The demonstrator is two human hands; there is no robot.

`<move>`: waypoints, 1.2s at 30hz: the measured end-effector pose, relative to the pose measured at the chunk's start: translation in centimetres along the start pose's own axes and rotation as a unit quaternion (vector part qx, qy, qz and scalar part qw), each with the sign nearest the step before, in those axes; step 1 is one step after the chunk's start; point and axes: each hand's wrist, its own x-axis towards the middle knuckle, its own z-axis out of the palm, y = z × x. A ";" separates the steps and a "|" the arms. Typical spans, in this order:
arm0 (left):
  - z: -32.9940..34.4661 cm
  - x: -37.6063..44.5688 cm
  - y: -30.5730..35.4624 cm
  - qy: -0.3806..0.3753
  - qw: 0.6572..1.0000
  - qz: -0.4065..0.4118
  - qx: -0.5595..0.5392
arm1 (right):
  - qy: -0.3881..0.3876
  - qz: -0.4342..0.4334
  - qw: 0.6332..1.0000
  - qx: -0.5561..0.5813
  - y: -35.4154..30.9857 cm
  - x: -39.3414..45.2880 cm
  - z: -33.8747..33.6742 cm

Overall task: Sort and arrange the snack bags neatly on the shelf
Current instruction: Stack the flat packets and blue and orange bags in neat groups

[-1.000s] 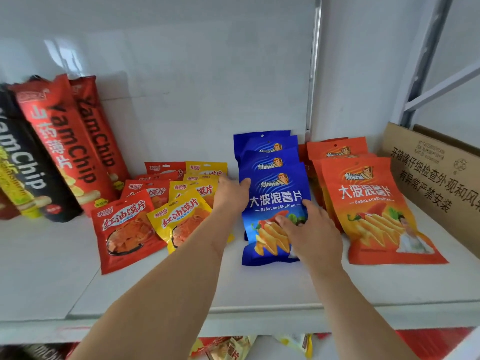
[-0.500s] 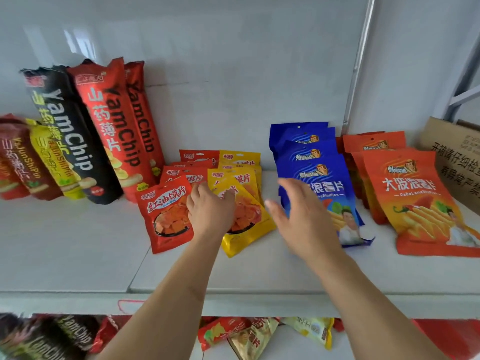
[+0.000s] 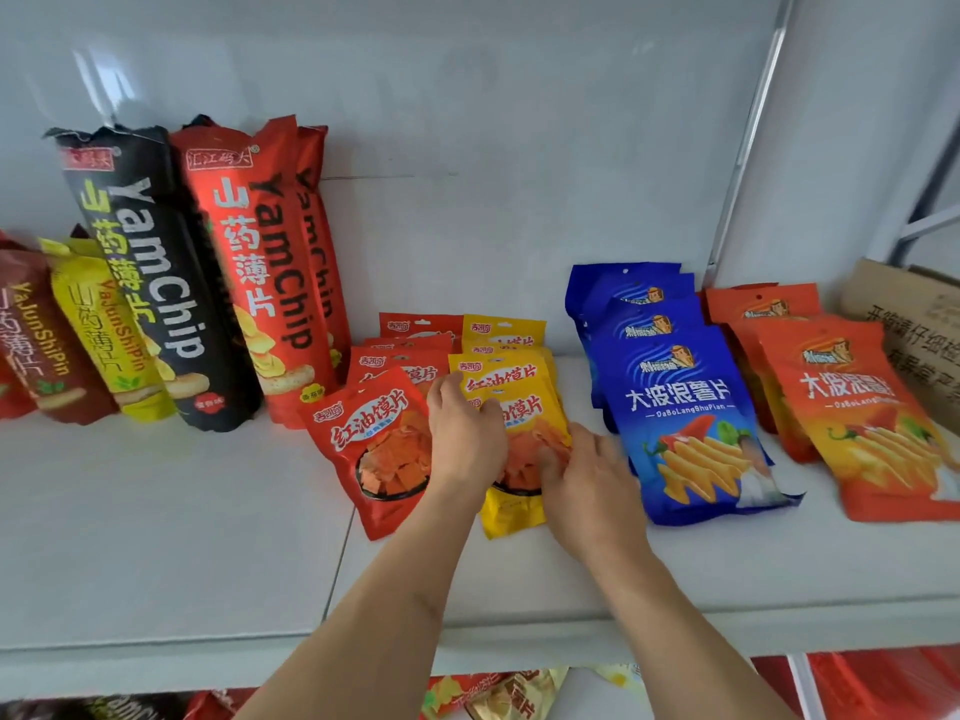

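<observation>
We've got both hands on the front yellow snack bag (image 3: 511, 504): left hand (image 3: 465, 433) gripping its top, right hand (image 3: 589, 478) pinching its edge.

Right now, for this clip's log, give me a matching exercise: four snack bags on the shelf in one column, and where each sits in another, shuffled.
Things:
1. black YamChip bag
2. front yellow bag
3. front blue bag
4. front orange bag

Places:
A. under both hands
B. nearest the cardboard box
C. leaning on the back wall, left
D. between the yellow and orange stacks

Pairs: 1-C, 2-A, 3-D, 4-B
</observation>
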 end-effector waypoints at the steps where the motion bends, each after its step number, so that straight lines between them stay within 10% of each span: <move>1: -0.2 0.5 0.0 -0.008 1.000 -0.001 0.012 | -0.007 0.000 1.000 -0.011 -0.1 -0.2 0.1; 20: 1.9 7.2 0.6 -0.034 0.989 -0.140 0.011 | -0.050 0.010 0.996 -0.067 0.0 0.9 0.9; 25: 2.1 7.0 1.9 -0.088 0.960 -0.057 0.260 | -0.064 0.010 0.995 -0.082 -0.1 1.2 0.9; 36: 5.5 10.8 -1.3 -0.060 0.980 -0.168 0.092 | -0.062 0.035 0.995 -0.066 0.1 1.9 1.0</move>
